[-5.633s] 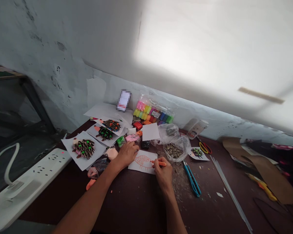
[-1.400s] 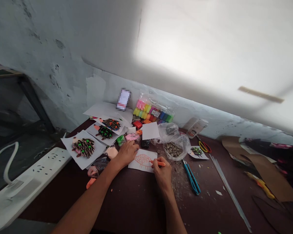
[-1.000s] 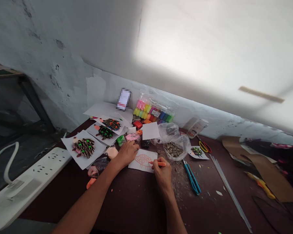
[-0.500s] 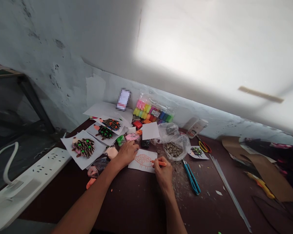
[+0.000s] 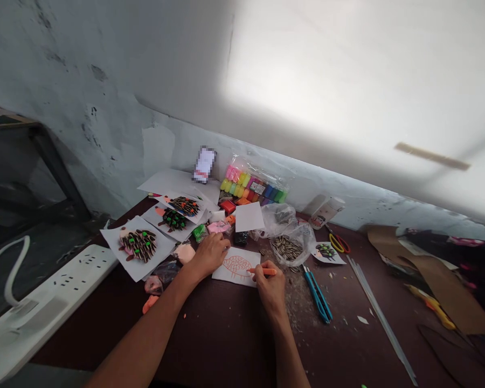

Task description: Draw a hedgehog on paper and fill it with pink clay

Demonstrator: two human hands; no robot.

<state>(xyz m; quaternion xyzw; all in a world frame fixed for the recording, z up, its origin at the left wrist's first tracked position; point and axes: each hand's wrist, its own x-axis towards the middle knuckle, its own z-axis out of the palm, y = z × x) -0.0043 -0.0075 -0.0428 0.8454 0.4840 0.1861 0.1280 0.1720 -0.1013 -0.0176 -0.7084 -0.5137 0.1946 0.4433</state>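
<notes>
Near the centre of the frame, an orange pen (image 5: 270, 271) pinched between thumb and fingers of the right hand (image 5: 271, 285), its tip at the right end of a drawing (image 5: 236, 264) on a small white card (image 5: 222, 274). On the card, a rounded orange outline, largely filled with short curved strokes, with thin straight legs beneath; lines already dense across the body. Left hand (image 5: 210, 253) at the card's upper left edge, fingers bent and close together; impossible to tell whether gripping or merely resting.

Below, a smooth, dark maroon counter (image 5: 226, 334). Just right of the card, slim striped seeds (image 5: 286, 248) in a crinkled clear plastic bag (image 5: 308, 235), beside a long blue tool (image 5: 318, 297) and red-and-yellow scissors (image 5: 340, 243). Left of centre, paper sheets (image 5: 136, 270) bearing spiky, seed-covered shapes dotted with green or orange. Behind the hands, soft pink lumps (image 5: 219, 227) and a clear packet of many-coloured blocks (image 5: 255, 186).
</notes>
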